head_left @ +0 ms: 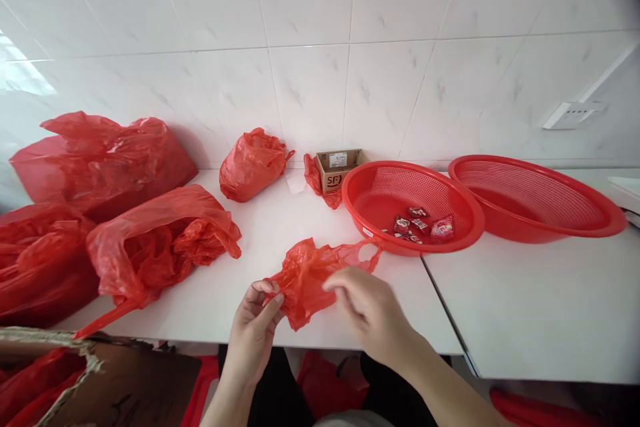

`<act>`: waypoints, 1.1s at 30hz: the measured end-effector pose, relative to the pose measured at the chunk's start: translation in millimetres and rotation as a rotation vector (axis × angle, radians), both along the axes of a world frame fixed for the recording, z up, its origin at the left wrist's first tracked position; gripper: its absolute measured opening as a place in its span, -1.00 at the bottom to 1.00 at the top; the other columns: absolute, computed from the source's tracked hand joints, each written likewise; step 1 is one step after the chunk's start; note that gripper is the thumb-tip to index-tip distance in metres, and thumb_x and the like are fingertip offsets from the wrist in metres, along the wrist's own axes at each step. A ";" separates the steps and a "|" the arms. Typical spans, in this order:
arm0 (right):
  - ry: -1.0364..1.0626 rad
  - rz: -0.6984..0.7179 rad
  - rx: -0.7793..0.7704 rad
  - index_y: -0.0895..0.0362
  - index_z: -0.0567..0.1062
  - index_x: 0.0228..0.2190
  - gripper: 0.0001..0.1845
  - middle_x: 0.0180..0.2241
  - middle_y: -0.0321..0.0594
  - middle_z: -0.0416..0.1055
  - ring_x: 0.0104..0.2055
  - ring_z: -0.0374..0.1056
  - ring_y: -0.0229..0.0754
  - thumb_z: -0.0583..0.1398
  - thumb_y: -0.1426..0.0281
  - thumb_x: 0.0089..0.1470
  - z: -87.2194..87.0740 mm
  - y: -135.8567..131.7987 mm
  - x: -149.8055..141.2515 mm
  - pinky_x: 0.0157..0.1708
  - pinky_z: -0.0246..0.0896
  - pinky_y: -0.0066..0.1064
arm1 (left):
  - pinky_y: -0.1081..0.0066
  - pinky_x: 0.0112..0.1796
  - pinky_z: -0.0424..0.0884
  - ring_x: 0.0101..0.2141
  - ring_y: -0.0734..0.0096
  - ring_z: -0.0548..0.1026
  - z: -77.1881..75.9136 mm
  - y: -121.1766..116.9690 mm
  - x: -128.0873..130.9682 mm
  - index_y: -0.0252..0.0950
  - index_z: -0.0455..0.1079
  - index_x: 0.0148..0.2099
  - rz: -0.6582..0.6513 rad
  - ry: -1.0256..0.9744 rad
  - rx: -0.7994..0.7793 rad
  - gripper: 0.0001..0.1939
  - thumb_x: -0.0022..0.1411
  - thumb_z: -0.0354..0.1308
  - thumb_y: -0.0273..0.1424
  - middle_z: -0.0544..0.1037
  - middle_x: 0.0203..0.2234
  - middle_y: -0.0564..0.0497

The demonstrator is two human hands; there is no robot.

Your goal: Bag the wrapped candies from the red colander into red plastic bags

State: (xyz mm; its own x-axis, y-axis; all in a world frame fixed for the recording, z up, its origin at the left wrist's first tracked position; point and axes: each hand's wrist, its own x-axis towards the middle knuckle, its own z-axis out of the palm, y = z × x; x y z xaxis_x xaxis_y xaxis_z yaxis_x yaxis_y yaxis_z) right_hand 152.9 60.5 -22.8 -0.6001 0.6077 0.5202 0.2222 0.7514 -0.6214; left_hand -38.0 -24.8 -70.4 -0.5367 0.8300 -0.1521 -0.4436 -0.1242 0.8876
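In front of me a crumpled red plastic bag (306, 284) lies partly on the white table, its handle loop stretching right to the near side of a red mesh basket. My left hand (257, 320) pinches the bag's left end between thumb and fingers. Over the bag's right part is my right hand (373, 314), its fingers curled and smeared by motion. Whether it grips the plastic I cannot make out. Several small wrapped packets (419, 224) lie in the red mesh basket (353, 204).
A second red basket (540, 230) stands at right. A small cardboard box (333, 179) and a bulging red bag (253, 167) sit by the wall. More red bags (115, 160) crowd the left. At lower left, a large open carton (145, 380) holds red plastic. A seam (445, 307) divides the tabletops.
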 end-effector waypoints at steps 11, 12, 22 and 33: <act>-0.893 -0.040 -0.184 0.18 0.57 -0.20 -0.61 -0.30 -0.03 0.55 -0.27 0.49 0.04 0.15 0.63 -0.09 -14.6 64.9 -0.8 -0.44 0.22 -0.36 | 0.47 -0.44 0.38 -0.36 0.38 0.43 13.9 -33.6 -52.5 -0.25 0.42 -0.47 -0.133 0.292 -0.190 -0.81 0.00 0.31 -0.27 0.45 -0.24 -0.06; -0.913 -0.033 -0.199 0.16 0.58 -0.23 -0.63 -0.33 -0.06 0.55 -0.31 0.49 0.02 0.14 0.63 -0.10 -11.6 63.5 2.4 -0.47 0.19 -0.38 | 0.43 -0.37 0.41 -0.26 0.27 0.45 14.9 -33.7 -54.3 -0.24 0.49 -0.45 -0.171 0.498 -0.213 -0.82 0.02 0.29 -0.24 0.44 -0.21 -0.10; -0.824 0.075 -0.278 -0.27 0.31 0.20 -0.08 -0.28 -0.28 0.58 -0.57 0.38 -0.23 0.14 0.58 -0.20 6.2 37.6 16.5 -0.67 -0.02 -0.51 | 0.37 -0.48 0.27 -0.42 0.28 0.42 9.9 17.8 -64.6 -0.11 0.53 -0.06 0.003 1.302 -0.345 -0.59 0.02 0.10 -0.41 0.37 0.07 -0.14; -0.665 0.038 -0.407 -0.17 0.43 0.08 -0.26 -0.31 -0.31 0.57 -0.46 0.44 -0.16 0.20 0.47 -0.21 -13.2 64.2 33.7 -0.61 0.06 -0.49 | 0.34 -0.41 0.43 -0.43 0.29 0.51 8.4 14.7 -47.8 -0.28 0.56 -0.13 -0.349 0.099 -0.245 -0.57 -0.12 0.17 -0.35 0.60 -0.29 -0.15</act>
State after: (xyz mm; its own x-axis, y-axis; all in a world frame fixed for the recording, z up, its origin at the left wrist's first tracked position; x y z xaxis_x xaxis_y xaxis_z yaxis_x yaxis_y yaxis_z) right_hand 186.6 124.7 -36.1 -0.7320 0.6464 -0.2154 0.6231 0.5072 -0.5954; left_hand -85.8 -10.1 -62.1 -0.2520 0.9100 -0.3294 -0.3325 0.2382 0.9125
